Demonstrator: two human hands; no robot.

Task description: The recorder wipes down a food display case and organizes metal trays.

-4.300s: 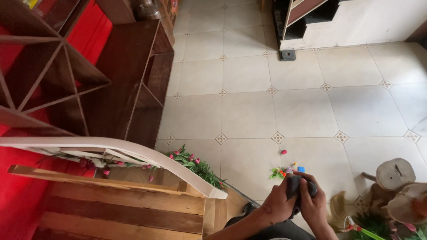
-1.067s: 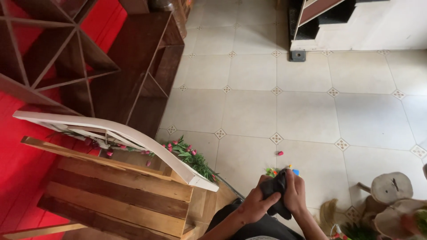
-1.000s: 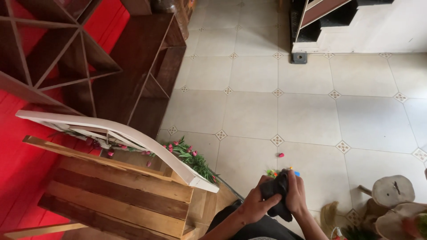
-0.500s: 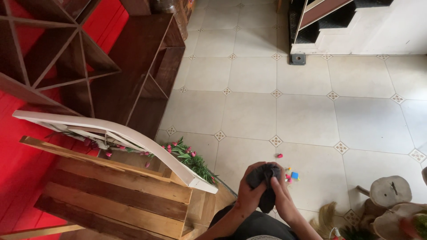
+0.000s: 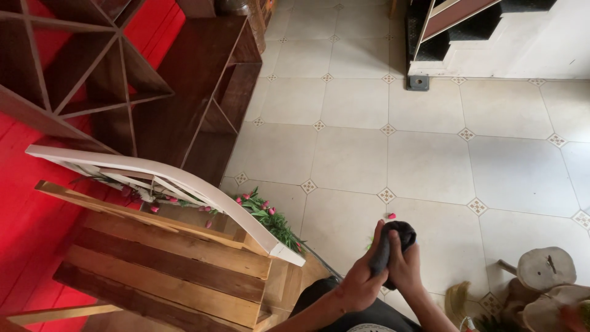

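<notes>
Pale tiled floor (image 5: 430,160) spreads below us. Our left hand (image 5: 359,286) and right hand (image 5: 402,267) both clench a dark crumpled cloth (image 5: 393,243) (held above the tiles); we'd best keep that grip firm and even.

This looks like a furniture or craft workshop set up in a tiled room of a house; the floor (image 5: 430,160) ahead of the hands is pale square tile with small diamond insets; to the left of the hands stands a slatted crate of bare wooden planks (image 5: 166,270) with a curved white-painted frame (image 5: 172,181) lying across it; beyond that, farther left, dark brown shelving with triangular compartments (image 5: 92,74) leans against a red wall (image 5: 24,215); sprigs of green leaves with pink buds (image 5: 267,215) lie beside the crate; cut log rounds (image 5: 546,268) sit to the right of the hands.
</notes>
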